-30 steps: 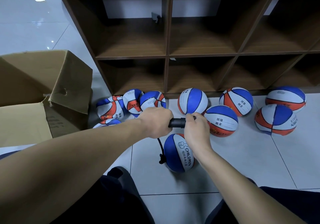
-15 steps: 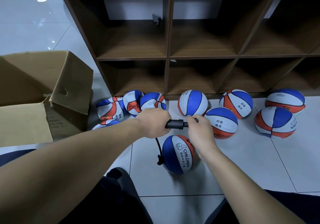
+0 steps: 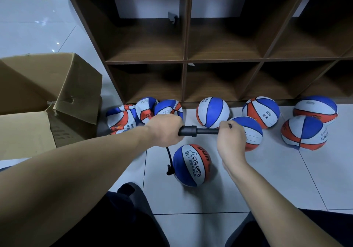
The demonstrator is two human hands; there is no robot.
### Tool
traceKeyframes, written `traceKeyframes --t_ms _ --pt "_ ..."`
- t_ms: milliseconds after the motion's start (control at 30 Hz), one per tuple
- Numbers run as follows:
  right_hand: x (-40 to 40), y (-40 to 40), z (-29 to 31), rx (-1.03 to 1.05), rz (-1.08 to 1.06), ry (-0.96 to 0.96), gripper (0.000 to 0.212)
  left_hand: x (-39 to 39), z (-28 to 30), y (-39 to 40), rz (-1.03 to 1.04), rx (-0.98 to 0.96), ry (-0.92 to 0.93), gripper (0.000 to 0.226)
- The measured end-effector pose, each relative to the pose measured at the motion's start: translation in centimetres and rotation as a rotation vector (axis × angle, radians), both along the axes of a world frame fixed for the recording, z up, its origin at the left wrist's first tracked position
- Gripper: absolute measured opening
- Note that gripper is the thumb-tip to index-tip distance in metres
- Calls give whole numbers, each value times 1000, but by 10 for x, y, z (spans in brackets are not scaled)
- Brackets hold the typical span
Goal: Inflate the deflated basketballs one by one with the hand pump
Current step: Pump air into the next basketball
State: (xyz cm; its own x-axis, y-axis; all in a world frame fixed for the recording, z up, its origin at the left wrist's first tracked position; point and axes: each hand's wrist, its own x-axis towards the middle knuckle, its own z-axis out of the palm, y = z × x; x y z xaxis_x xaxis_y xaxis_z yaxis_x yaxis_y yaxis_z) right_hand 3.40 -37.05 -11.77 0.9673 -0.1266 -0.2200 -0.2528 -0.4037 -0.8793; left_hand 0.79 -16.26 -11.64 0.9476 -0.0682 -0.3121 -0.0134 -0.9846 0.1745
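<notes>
We are on a pale tiled floor [image 3: 267, 179] in front of a dark wooden cubby shelf [image 3: 185, 59], its compartments bare as far as we can see, with an open cardboard box [image 3: 49, 93] to the left. Our left hand [image 3: 165, 130] is wrapped around the barrel of the black hand pump [image 3: 193, 131], and our right hand [image 3: 230, 137] is curled around the handle end, the rod drawn partway out between them; we judge one hand steadies the body while the other works the stroke. A short black hose [image 3: 169, 160] drops from the pump to the left side of the basketball being filled [image 3: 192, 165], which lies on the floor just below the pump, presumably kept close so that the hose hangs slack and the needle is not strained. That ball reads "CHILDREN" beside a thumbs-up mark and a line of Chinese characters too small to make out. Rounder balls [image 3: 213, 112] lie along the shelf base to the right, while crumpled ones [image 3: 122, 117] huddle by the box, likely awaiting their turn. One ball [image 3: 261, 112] carries the characters 班级 and 姓名.
</notes>
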Motion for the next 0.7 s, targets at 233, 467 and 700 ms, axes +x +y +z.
traceKeyframes --t_ms 233,467,700 --pt "-16 23 -11 -11 134 34 29 -1 1 -21 -27 47 -23 12" --pt "-4 21 -13 77 222 61 19 1 -5 -19 8 20 -47 16" --pt "-31 -12 -71 27 386 75 31 9 -10 -3 120 9 -37 17"
